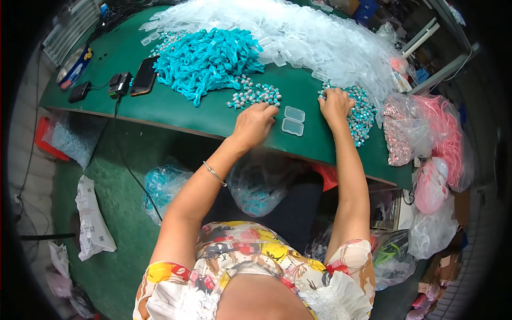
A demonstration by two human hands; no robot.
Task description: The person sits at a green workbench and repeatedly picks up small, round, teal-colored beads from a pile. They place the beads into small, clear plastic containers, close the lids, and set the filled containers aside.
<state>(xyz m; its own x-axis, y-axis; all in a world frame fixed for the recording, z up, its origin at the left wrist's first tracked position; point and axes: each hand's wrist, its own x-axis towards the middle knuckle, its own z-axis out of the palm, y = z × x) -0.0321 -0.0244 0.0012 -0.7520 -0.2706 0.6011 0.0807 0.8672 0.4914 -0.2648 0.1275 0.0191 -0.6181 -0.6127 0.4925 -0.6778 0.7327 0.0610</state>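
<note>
My left hand [255, 125] is at the front edge of the green table, its fingers curled together beside a small heap of teal-and-grey plugs [256, 95]. Whatever may be in those fingers is hidden. An open clear plastic case [293, 121] lies between my hands, lid unfolded, with nothing visible inside. My right hand [336, 105] rests at the left side of a larger heap of the same plugs [360, 118], fingers apart and bent down, touching some of them. Behind my left hand sits a tangled mound of teal cords [208, 60].
Clear plastic cases [314, 40] are piled across the back of the table [176, 113]. A phone [144, 76] and a small black device [119, 84] with a cable are at left. Bags of pink cords [441, 128] and pink plugs [397, 130] crowd the right edge. Filled bags hang below.
</note>
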